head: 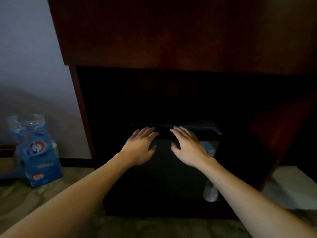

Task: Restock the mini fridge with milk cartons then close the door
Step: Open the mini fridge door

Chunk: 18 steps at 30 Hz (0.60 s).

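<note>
Shows left hand (140, 146) and right hand (188, 149) on mini fridge door (163, 179), fingers (145, 131) wide, empty. Reads as opening step; calls for edge grip.

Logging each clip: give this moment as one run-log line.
left hand: open, at mini fridge front | right hand: open, same | blue wrapped pack: floor, left, untouched

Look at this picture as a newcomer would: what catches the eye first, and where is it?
Two bare hands reach in from below: the left hand and right hand, fingers spread, side by side at the upper front of a black mini fridge in the centre. At far left on the floor stands a blue plastic-wrapped pack, the brightest thing in the dim scene.
</note>
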Each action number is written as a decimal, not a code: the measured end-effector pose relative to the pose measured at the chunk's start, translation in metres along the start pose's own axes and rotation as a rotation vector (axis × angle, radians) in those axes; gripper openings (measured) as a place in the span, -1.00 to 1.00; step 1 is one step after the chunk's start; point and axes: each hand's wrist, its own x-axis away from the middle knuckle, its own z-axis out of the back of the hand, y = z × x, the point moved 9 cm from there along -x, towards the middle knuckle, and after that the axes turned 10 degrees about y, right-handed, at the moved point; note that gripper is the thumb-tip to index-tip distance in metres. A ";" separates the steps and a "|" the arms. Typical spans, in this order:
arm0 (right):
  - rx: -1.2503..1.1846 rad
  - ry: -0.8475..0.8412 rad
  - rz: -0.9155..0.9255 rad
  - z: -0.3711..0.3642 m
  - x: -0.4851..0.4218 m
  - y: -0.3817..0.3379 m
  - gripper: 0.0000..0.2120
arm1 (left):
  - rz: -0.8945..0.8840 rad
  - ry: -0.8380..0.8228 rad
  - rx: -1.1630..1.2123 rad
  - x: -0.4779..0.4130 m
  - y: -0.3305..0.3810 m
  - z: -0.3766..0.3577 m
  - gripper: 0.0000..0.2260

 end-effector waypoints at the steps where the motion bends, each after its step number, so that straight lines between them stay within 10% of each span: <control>1: -0.011 -0.028 -0.001 -0.013 -0.009 0.001 -0.41 | 0.003 -0.006 -0.019 -0.008 -0.006 -0.010 -0.45; 18: 0.146 -0.056 0.034 -0.058 -0.009 0.000 -0.29 | 0.059 -0.112 -0.255 0.007 -0.025 -0.043 -0.25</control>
